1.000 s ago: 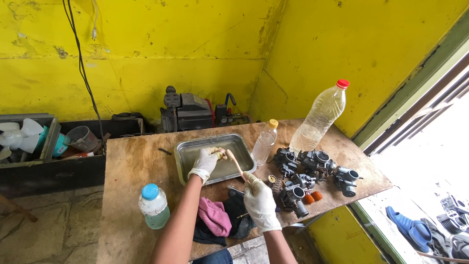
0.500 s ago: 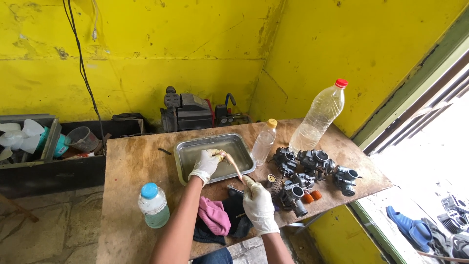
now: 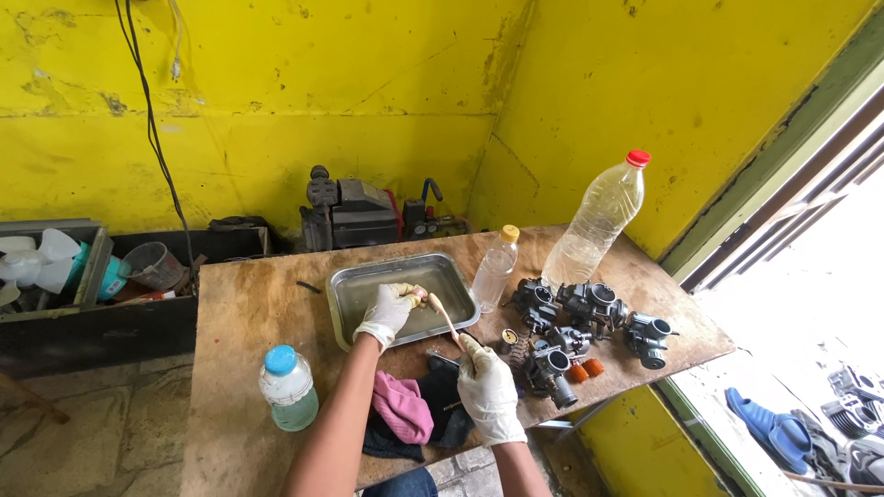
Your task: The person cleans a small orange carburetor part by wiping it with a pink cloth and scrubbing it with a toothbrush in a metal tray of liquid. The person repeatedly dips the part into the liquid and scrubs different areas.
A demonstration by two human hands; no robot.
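left hand (image 3: 390, 309) closed, right hand (image 3: 488, 391) closed (both gloved)

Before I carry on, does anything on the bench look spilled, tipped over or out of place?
Nothing stands out. The three bottles, the large clear bottle, the small clear bottle and the blue-capped bottle, stand upright and capped. The metal tray sits flat. The carburetors are grouped at the right. No spill shows on the wooden table.

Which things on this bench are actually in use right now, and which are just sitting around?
In use: left hand, right hand, brush, metal tray.

Lying about: blue-capped bottle, pink rag, carburetors, large red-capped bottle, small yellow-capped bottle.
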